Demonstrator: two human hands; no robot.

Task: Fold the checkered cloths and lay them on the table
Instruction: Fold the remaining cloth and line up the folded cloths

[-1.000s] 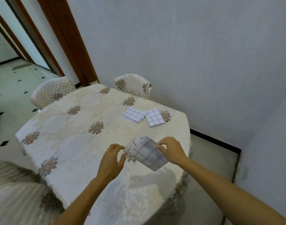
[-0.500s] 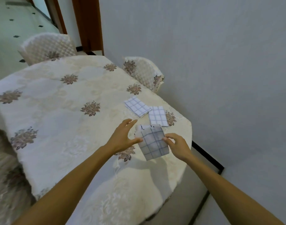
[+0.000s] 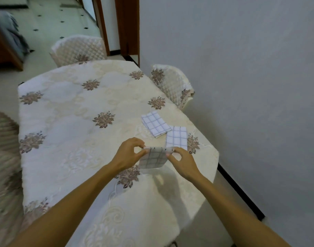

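Cream floral tabletop (image 3: 67, 122) fills centre frame, two folded cloths (image 3: 156, 126) parked right of centre, while left hand (image 3: 126, 154) and right hand (image 3: 184, 162) pinch the third cloth's (image 3: 152, 158) top corners just above it, probably squaring its fold.

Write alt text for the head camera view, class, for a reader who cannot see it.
A person's left hand and right hand pinch the top corners of a checkered cloth over a table with a cream floral tablecloth. Two folded cloths lie side by side beyond it.
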